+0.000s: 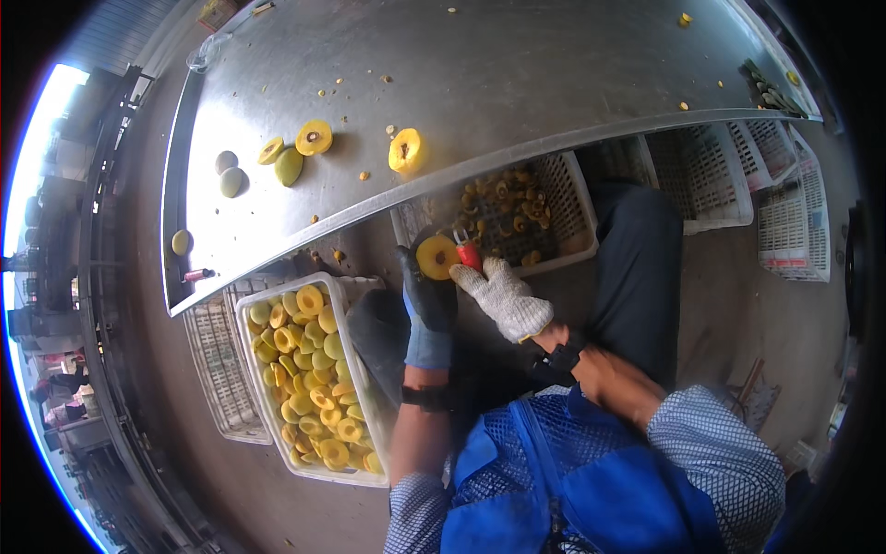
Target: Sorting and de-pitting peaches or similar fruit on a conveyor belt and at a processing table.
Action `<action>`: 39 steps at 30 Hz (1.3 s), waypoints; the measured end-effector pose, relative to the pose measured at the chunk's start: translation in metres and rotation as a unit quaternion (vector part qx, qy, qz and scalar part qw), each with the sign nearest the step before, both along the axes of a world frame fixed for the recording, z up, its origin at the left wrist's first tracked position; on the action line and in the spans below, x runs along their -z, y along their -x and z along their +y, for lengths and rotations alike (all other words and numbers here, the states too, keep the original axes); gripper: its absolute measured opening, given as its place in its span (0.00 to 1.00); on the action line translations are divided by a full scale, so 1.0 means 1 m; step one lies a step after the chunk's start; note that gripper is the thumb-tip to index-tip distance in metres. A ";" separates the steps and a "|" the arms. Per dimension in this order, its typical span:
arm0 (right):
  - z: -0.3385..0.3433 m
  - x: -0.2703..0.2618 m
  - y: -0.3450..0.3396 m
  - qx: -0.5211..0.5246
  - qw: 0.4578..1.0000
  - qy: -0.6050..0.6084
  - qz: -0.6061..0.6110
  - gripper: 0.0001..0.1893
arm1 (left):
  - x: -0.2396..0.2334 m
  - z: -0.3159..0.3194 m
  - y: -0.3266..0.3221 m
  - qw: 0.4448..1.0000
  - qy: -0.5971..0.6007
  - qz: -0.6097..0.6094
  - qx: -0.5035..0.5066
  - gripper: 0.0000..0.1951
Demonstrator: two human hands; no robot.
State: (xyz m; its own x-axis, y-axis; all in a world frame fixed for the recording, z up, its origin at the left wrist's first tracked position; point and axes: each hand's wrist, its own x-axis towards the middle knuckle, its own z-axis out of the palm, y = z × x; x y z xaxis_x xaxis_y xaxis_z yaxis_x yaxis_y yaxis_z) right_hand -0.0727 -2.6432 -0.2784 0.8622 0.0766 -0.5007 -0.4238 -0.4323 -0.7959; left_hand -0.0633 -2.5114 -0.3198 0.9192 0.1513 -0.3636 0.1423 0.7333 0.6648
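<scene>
My left hand (428,305), in a blue and black glove, holds a yellow fruit half (437,257) with its cut face up, beyond the table's near edge. My right hand (509,298), in a white knit glove, grips a red-handled tool (468,253) whose metal tip is beside the fruit. Beneath them a white plastic crate (587,208) holds dark yellow scraps. Left of my knees, another white crate (353,360) is heaped with halved yellow-green fruit. On the metal table (484,83) lie a cut half (405,151), more cut pieces (314,138) and a few whole pale fruits (230,182).
The table's metal rim (512,151) runs just beyond my hands. Empty white crates (699,180) stand under and beside the table at right, with another crate (228,374) at left. A red object (199,275) lies in the table's near left corner.
</scene>
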 end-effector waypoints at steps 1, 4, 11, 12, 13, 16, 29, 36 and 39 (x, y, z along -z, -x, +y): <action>-0.002 -0.001 -0.003 0.007 1.000 -0.010 -0.019 0.23 | 0.000 0.001 0.001 0.999 -0.001 -0.026 0.038 0.34; -0.007 -0.001 -0.008 0.135 0.934 -0.304 0.130 0.18 | 0.001 0.011 0.005 0.979 -0.134 0.065 0.138 0.31; -0.007 -0.008 -0.005 0.156 0.933 -0.288 0.147 0.19 | 0.006 0.019 0.005 0.972 -0.155 0.089 0.155 0.26; -0.007 -0.009 -0.005 0.139 0.937 -0.290 0.136 0.19 | 0.006 0.016 0.005 0.983 -0.139 0.051 0.110 0.24; -0.007 -0.009 -0.005 0.123 0.940 -0.291 0.125 0.19 | 0.007 0.013 0.006 0.992 -0.105 0.009 0.073 0.22; -0.008 -0.005 -0.006 0.112 0.963 -0.234 0.074 0.19 | 0.007 0.008 0.007 0.990 -0.114 -0.083 0.011 0.20; -0.014 -0.002 0.007 -0.023 0.988 -0.047 -0.144 0.27 | -0.001 0.000 0.005 0.956 -0.293 -0.015 -0.025 0.16; 0.000 0.028 0.023 -0.083 0.979 0.094 -0.161 0.22 | 0.006 -0.003 0.003 0.988 -0.143 -0.044 -0.024 0.12; 0.004 0.040 0.026 -0.060 0.969 0.128 -0.204 0.22 | 0.005 -0.006 0.001 0.984 -0.170 -0.037 -0.024 0.12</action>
State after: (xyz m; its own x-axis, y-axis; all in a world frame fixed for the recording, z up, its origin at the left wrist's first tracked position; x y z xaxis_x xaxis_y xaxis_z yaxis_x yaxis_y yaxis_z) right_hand -0.0984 -2.6388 -0.3182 0.9849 0.1079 -0.1353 -0.0299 -0.6638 -0.7473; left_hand -0.0647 -2.5172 -0.3251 0.9298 0.2968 -0.2176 0.0555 0.4715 0.8801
